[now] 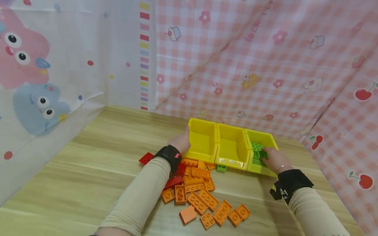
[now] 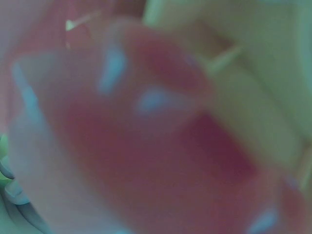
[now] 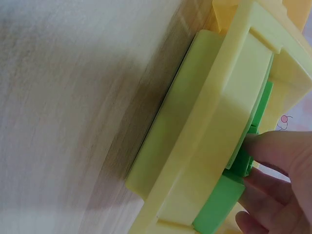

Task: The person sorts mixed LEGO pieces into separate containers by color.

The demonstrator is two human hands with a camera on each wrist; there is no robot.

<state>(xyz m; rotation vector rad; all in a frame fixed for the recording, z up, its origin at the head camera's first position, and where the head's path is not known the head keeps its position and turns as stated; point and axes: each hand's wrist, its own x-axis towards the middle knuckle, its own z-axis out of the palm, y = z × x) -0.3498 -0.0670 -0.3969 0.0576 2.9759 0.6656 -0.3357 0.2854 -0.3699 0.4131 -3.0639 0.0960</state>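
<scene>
Three yellow bins stand in a row: left bin (image 1: 203,126), middle bin (image 1: 231,131) and right bin (image 1: 267,136). The right bin holds green bricks (image 1: 256,151). My right hand (image 1: 273,158) reaches into it. In the right wrist view its thumb and fingers (image 3: 273,161) pinch a green brick (image 3: 242,168) at the bin's rim (image 3: 229,112). My left hand (image 1: 179,143) rests against the left bin's outer wall with the thumb up at the rim. Its fingers are hidden, and the left wrist view is only a pink blur.
A pile of orange bricks (image 1: 200,196) lies on the wooden table (image 1: 88,170) between my forearms. Red bricks (image 1: 146,158) are at its left. One green brick (image 1: 221,168) sits in front of the middle bin. Patterned cloth hangs behind and to the right.
</scene>
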